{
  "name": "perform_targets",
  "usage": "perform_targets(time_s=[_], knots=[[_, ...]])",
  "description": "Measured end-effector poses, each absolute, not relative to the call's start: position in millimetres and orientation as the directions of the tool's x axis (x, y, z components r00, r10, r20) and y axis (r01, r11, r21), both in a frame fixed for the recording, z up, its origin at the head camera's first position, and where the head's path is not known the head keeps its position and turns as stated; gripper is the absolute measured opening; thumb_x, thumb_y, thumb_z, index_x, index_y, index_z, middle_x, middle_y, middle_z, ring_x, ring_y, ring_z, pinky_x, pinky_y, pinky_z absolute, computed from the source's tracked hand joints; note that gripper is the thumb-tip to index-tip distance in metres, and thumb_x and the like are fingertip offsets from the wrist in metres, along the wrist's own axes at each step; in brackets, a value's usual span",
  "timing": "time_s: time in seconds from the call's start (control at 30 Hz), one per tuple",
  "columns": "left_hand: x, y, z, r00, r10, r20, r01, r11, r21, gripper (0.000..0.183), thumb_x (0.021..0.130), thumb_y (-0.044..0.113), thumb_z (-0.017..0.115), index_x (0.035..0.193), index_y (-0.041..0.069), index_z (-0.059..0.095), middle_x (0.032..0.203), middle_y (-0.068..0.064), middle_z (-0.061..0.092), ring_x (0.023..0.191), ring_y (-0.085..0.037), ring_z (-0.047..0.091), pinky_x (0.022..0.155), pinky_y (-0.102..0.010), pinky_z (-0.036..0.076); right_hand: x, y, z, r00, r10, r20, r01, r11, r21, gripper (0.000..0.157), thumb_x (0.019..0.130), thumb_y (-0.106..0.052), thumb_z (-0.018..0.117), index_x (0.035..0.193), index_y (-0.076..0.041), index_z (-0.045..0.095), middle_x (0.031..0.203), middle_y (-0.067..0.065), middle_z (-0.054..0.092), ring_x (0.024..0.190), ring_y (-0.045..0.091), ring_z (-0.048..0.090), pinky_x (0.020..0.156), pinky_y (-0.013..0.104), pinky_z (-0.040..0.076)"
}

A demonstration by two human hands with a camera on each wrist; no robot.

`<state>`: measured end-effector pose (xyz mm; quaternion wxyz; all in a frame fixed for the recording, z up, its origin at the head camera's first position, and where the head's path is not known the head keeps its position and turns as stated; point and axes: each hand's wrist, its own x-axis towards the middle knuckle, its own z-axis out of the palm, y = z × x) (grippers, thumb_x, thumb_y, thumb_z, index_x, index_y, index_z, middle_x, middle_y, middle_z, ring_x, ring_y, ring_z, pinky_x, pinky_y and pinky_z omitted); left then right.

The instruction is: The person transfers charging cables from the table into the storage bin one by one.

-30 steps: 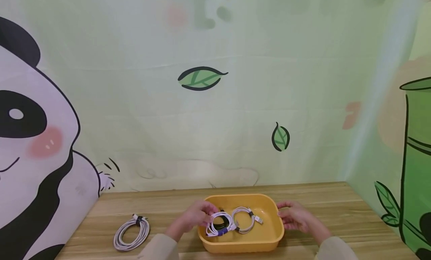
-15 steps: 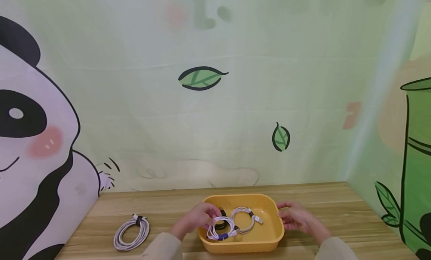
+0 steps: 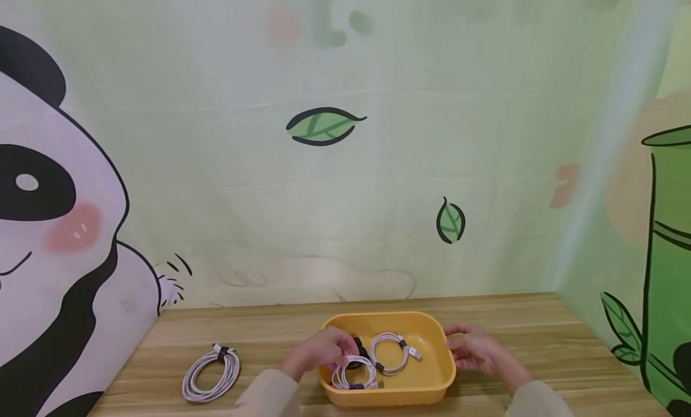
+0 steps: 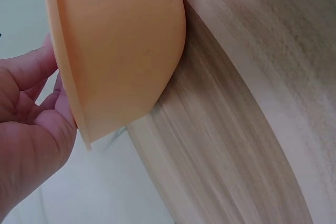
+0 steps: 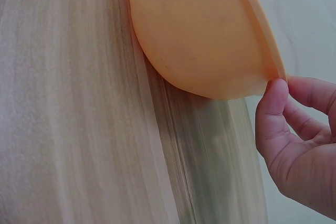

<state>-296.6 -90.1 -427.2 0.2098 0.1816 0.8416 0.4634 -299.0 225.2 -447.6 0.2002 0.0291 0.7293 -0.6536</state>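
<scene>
A yellow-orange plastic bin [image 3: 412,387] stands on the wooden table. My left hand [image 3: 326,347] reaches over its left rim, fingertips pinching the upper edge of a coiled white charging cable [image 3: 353,381] with a blue tie. That coil is low in the left part of the bin, overlapping a black coiled cable [image 3: 360,347]. Beside them inside lies another white coiled USB cable [image 3: 390,352] with black ties. My right hand [image 3: 475,349] pinches the bin's right rim between thumb and fingers, as the right wrist view shows. In the left wrist view the bin wall hides the cables.
A thicker coiled grey-white cable [image 3: 210,378] with a black tie lies on the table [image 3: 281,327] left of the bin. Behind the table hangs a backdrop [image 3: 378,225] printed with a panda, leaves and bamboo.
My left hand has moved a little right and down, lowering the white cable with the blue tie further into the bin. The right hand and the bin have stayed in place.
</scene>
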Motion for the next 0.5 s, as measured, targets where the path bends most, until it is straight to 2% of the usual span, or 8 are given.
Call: perform_targets(time_s=[0.33, 0.5], knots=[[-295.8, -84.5, -426.7, -0.826, 0.508, -0.244, 0.112, 0.572, 0.813, 0.024, 0.066, -0.019, 0.051, 0.082, -0.004, 0.059, 0.064, -0.001, 0.046, 0.049, -0.009, 0.041, 0.042, -0.015, 0.035, -299.0, 225.4, -447.6, -0.919, -0.232, -0.319, 0.296, 0.128, -0.947, 0.045, 0.082, -0.007, 0.054, 0.121, 0.006, 0.035, 0.066, 0.0, 0.057, 0.054, 0.007, 0.054, 0.051, 0.02, 0.049], [-295.4, -82.0, -426.8, -0.834, 0.506, -0.222, 0.178, 0.626, 0.759, 0.024, 0.065, -0.019, 0.052, 0.081, -0.003, 0.06, 0.068, -0.003, 0.05, 0.048, -0.009, 0.041, 0.041, -0.015, 0.034, -298.8, 225.5, -447.5, -0.919, -0.233, -0.318, 0.296, 0.128, -0.947, 0.046, 0.082, -0.006, 0.054, 0.121, 0.006, 0.035, 0.066, 0.0, 0.057, 0.054, 0.007, 0.054, 0.051, 0.02, 0.049]])
